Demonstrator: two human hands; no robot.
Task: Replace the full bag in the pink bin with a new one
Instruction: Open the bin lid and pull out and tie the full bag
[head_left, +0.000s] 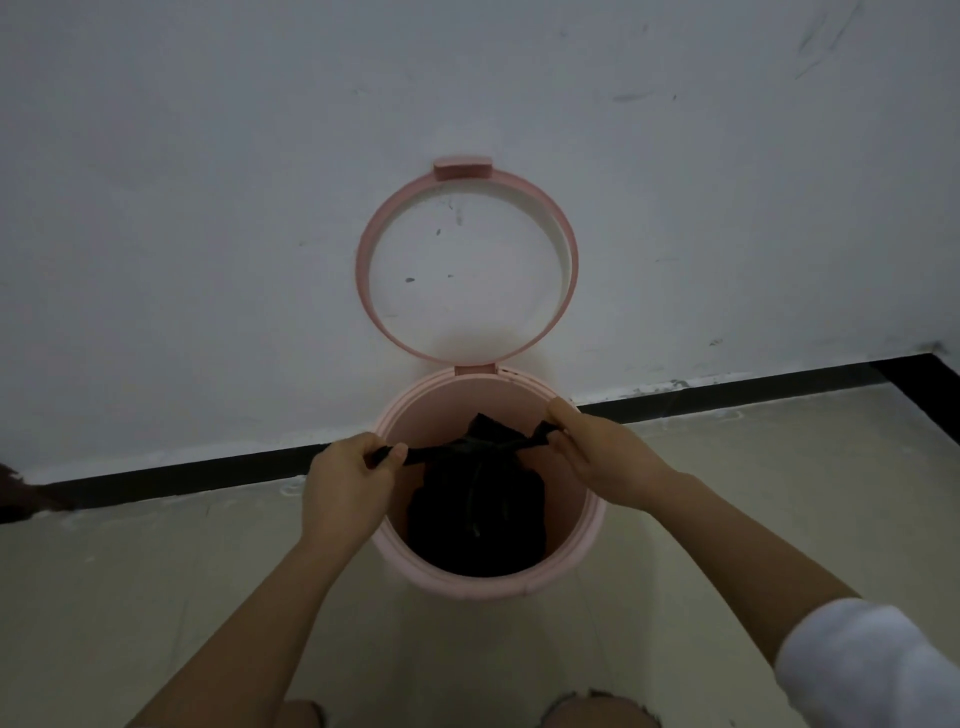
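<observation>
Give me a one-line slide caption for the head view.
Both hands, left and right, pull the black bag's ends apart inside the open pink bin.

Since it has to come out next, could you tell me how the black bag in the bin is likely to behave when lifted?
The black bag looks thin and floppy, so it will likely sag. The left hand and right hand pull its tails taut, so those should hold. It sits low in the pink bin, suggesting modest weight.

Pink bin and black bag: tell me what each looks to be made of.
Pink bin: likely moulded plastic, matte; smooth uniform wall, hinged ring lid in the same pink. Black bag: thin plastic film, slightly glossy; it creases and twists into taut strips where the left hand and right hand pull it.
</observation>
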